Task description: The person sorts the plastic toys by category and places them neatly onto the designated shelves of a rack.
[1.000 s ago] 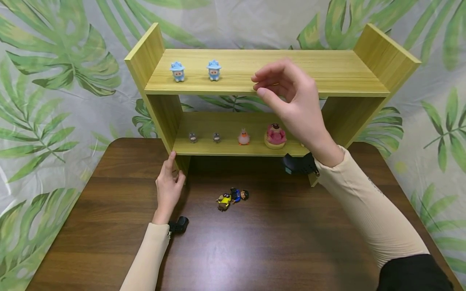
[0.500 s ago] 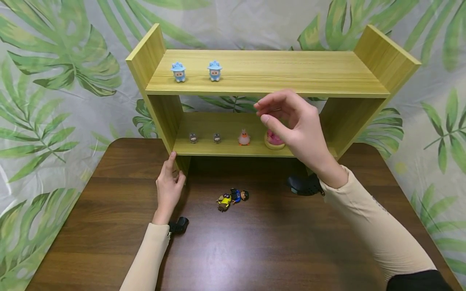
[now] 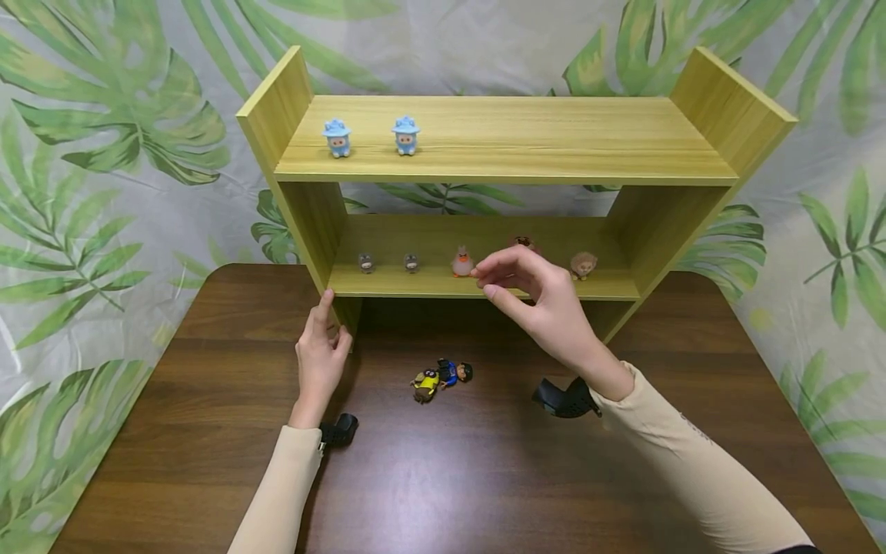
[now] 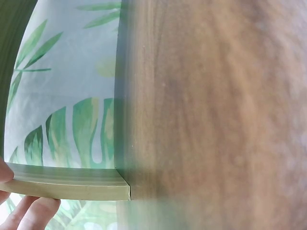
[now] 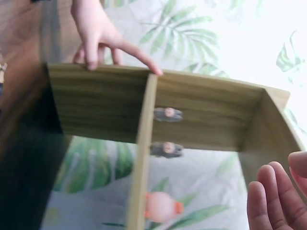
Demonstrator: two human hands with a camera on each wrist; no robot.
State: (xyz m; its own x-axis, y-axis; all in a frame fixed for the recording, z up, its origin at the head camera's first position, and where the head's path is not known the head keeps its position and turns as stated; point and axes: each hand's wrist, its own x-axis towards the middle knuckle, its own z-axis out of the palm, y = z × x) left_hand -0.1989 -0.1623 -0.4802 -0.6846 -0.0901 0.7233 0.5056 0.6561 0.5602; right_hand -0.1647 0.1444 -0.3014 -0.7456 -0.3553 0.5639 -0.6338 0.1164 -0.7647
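Note:
My left hand [image 3: 320, 362] holds the front edge of the wooden shelf unit's left side panel [image 4: 72, 191], its index finger extended to the corner of the middle board. In the left wrist view, thumb and fingers lie on opposite sides of that panel. My right hand [image 3: 543, 308] hovers before the middle board [image 3: 388, 288], fingers loosely curved with nothing between them. It overlaps the pink figurine [image 3: 524, 243]. Left of its fingertips stands a pale duck figurine [image 3: 462, 263]; to its right is a fuzzy brown figurine [image 3: 583, 265]. Two small grey figurines [image 3: 411, 263] stand farther left.
Two blue-hatted figurines [image 3: 406, 137] stand on the top board [image 3: 554, 138]. On the brown table [image 3: 415, 477] below lie a figurine in yellow [image 3: 427, 382] and one in blue [image 3: 453, 372], close together. A leaf-print cloth [image 3: 484, 46] hangs behind.
My right hand has come down from the top board's front edge to the level of the middle board, uncovering the fuzzy brown figurine and covering most of the pink one. The left hand stays put.

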